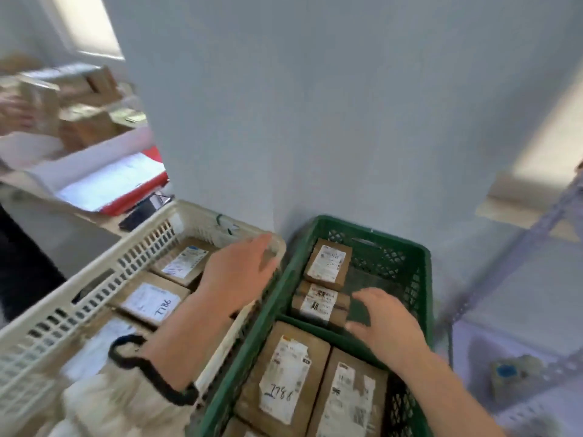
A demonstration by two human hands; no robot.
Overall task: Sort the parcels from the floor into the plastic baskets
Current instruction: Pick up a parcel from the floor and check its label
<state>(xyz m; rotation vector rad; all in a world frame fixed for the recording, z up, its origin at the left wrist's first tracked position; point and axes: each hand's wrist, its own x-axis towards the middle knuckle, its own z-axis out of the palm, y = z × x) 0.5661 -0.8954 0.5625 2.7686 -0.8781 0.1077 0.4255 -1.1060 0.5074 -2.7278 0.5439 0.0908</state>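
Note:
Two plastic baskets stand side by side against a wall. The white basket on the left holds several brown cardboard parcels with white labels, one marked 7786. The green basket on the right holds several more parcels, one marked 7786 and two small ones at the far end. My left hand hovers open, fingers spread, over the far right corner of the white basket. My right hand is open above the green basket, next to the small parcels, holding nothing.
A pale wall rises directly behind the baskets. At the left, a counter carries papers, a red folder and a dark phone, with blurred cardboard boxes behind. A grey metal shelf frame stands at the right.

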